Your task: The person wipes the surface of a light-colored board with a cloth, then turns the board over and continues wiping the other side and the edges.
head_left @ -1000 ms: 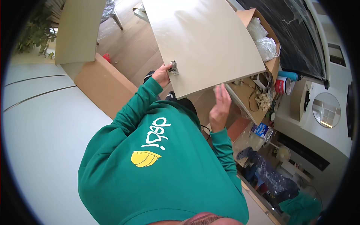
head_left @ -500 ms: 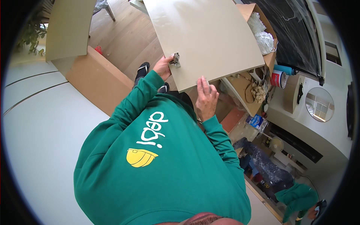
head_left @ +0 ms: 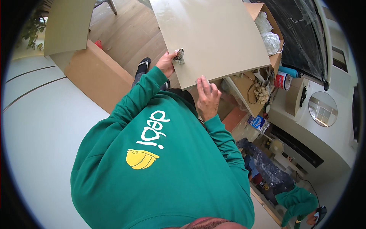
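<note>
A beige cabinet door [head_left: 219, 34] lies flat in front of me, with a metal hinge [head_left: 179, 56] fixed near its left edge. My left hand [head_left: 166, 64] grips that edge, thumb up by the hinge and the other fingers mostly hidden under the panel. At the near edge, right of the corner, is my right hand [head_left: 207, 98], its fingers pressed together against the door. Something small and pale shows at its fingertips; I cannot make out what it is.
Right of the door stands an open cardboard box [head_left: 276, 57] with plastic wrap, beside a paint can [head_left: 282, 80] and a blue bottle [head_left: 289, 71]. A long cardboard box [head_left: 100, 74] lies at left, near another beige panel [head_left: 68, 28]. A person in green [head_left: 297, 200] appears at lower right.
My right hand has slid a little left along the near edge, toward the corner. My left hand keeps its grip by the hinge. The whole view has shifted slightly.
</note>
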`<action>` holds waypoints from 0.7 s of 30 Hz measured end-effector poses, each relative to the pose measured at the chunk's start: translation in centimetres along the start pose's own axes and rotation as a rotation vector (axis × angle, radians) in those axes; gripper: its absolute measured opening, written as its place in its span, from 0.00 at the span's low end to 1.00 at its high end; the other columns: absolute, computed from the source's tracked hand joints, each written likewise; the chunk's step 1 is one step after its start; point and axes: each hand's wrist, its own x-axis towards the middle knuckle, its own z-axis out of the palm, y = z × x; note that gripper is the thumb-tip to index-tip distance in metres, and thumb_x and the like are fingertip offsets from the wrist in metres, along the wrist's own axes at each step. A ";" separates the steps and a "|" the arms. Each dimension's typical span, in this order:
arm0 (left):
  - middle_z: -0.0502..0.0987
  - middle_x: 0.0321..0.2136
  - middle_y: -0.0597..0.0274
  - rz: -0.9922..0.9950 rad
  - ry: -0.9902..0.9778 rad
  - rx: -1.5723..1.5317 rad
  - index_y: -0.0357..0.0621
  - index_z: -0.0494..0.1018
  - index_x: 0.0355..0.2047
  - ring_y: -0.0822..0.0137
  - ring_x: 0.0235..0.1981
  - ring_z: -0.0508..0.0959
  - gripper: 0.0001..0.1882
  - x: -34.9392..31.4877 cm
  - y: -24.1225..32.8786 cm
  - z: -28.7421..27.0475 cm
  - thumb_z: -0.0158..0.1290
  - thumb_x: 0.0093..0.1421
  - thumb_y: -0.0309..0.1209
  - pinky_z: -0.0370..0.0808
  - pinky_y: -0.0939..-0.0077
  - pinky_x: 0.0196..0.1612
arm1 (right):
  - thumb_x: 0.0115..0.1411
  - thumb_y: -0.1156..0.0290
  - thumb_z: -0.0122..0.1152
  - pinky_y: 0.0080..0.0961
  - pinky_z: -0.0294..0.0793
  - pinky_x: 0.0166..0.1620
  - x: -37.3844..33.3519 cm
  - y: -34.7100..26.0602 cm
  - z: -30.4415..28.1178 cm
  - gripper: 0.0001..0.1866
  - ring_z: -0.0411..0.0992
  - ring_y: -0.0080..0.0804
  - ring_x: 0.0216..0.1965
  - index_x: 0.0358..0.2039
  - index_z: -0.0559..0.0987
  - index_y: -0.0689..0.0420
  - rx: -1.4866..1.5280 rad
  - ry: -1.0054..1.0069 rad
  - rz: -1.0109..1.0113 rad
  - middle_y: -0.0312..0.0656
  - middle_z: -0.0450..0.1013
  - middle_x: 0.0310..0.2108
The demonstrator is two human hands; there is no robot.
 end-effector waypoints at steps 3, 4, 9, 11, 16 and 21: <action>0.78 0.48 0.65 0.016 0.018 -0.011 0.47 0.66 0.58 0.66 0.48 0.80 0.16 -0.2 -0.3 0.1 0.49 0.73 0.35 0.81 0.57 0.50 | 0.58 0.74 0.53 0.34 0.65 0.51 -1.0 -3.1 0.6 0.30 0.66 0.36 0.54 0.63 0.76 0.52 0.103 0.019 -0.140 0.32 0.67 0.66; 0.78 0.48 0.65 0.010 0.009 -0.001 0.47 0.66 0.58 0.66 0.48 0.81 0.16 0.1 -0.3 0.2 0.49 0.73 0.35 0.81 0.58 0.50 | 0.58 0.74 0.53 0.34 0.65 0.51 -1.0 -3.3 0.7 0.30 0.66 0.35 0.54 0.63 0.76 0.52 0.134 0.020 -0.167 0.32 0.68 0.66; 0.78 0.48 0.66 -0.002 0.076 -0.005 0.46 0.66 0.58 0.66 0.47 0.81 0.16 -0.3 -0.3 0.4 0.49 0.73 0.35 0.81 0.59 0.50 | 0.59 0.73 0.53 0.33 0.65 0.51 -0.9 -0.7 1.0 0.29 0.67 0.34 0.53 0.63 0.76 0.50 0.023 0.054 -0.072 0.29 0.69 0.65; 0.78 0.48 0.65 0.005 0.058 0.004 0.47 0.66 0.58 0.65 0.48 0.81 0.16 -0.2 -0.2 0.5 0.49 0.73 0.35 0.81 0.58 0.51 | 0.60 0.73 0.52 0.33 0.65 0.50 -1.2 -3.1 1.0 0.29 0.67 0.35 0.53 0.63 0.76 0.50 0.102 0.063 -0.164 0.29 0.70 0.65; 0.78 0.48 0.65 0.005 0.014 -0.004 0.47 0.66 0.58 0.65 0.48 0.80 0.16 0.4 -0.3 -0.3 0.49 0.73 0.35 0.80 0.56 0.51 | 0.59 0.75 0.52 0.33 0.64 0.51 -0.9 0.3 1.1 0.30 0.67 0.34 0.53 0.63 0.76 0.50 0.043 0.045 -0.085 0.29 0.68 0.66; 0.78 0.48 0.66 -0.004 0.041 0.001 0.47 0.66 0.57 0.66 0.48 0.80 0.16 0.6 -0.3 -0.4 0.50 0.73 0.35 0.81 0.57 0.51 | 0.58 0.76 0.53 0.34 0.64 0.51 -1.0 -1.0 1.5 0.30 0.67 0.35 0.53 0.63 0.77 0.50 0.043 0.074 -0.129 0.29 0.68 0.66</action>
